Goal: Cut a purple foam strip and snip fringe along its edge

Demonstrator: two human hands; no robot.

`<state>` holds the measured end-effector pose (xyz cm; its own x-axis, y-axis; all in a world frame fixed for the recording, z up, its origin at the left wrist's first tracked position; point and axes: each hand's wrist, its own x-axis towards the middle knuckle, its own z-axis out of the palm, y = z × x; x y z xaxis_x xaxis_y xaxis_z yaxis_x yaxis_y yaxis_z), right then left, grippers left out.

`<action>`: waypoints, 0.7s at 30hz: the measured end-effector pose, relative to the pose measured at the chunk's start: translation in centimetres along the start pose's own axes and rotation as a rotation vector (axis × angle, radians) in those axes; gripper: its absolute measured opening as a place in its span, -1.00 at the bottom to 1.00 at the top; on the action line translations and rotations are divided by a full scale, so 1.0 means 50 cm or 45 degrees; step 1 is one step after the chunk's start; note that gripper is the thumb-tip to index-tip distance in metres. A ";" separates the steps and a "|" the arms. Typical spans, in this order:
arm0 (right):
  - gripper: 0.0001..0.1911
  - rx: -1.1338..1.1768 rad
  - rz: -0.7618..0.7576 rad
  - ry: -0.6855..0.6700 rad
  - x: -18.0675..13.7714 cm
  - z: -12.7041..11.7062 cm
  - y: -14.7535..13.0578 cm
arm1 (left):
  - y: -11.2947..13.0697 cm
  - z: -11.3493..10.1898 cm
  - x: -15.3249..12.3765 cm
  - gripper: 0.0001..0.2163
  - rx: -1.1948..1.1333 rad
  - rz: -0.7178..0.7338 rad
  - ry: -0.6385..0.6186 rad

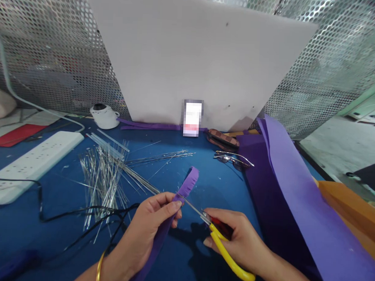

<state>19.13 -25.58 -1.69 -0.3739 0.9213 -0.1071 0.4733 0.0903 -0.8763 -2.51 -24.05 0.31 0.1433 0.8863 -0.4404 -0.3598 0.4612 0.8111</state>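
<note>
Purple and narrow, a soft-looking strip (191,183) with a nicked edge and curled tip rises above the blue worktop (212,184), pinched between the thumb and fingers of the person's left hand (155,216). Across from it, the right hand (238,231) grips yellow-handled metal scissors (229,257), their blades meeting the strip just beside the left thumb. From where I stand, I'd judge a slackening pinch could let a cut run clean across, and a careless squeeze could nip that thumb.
</note>
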 end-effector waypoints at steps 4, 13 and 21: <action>-0.84 0.012 0.009 -0.002 0.001 0.000 0.002 | 0.002 0.001 -0.001 -0.85 0.008 0.010 -0.005; -0.87 -0.009 -0.016 0.002 0.004 0.001 -0.002 | -0.001 -0.001 -0.001 -0.87 0.019 0.003 0.007; -0.87 -0.012 -0.011 0.008 0.003 -0.001 -0.002 | 0.002 0.000 0.000 -0.86 0.005 0.003 0.015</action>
<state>19.05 -25.45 -1.59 -0.3730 0.9228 -0.0968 0.4776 0.1015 -0.8727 -2.52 -24.02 0.40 0.1315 0.8868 -0.4432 -0.3565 0.4594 0.8135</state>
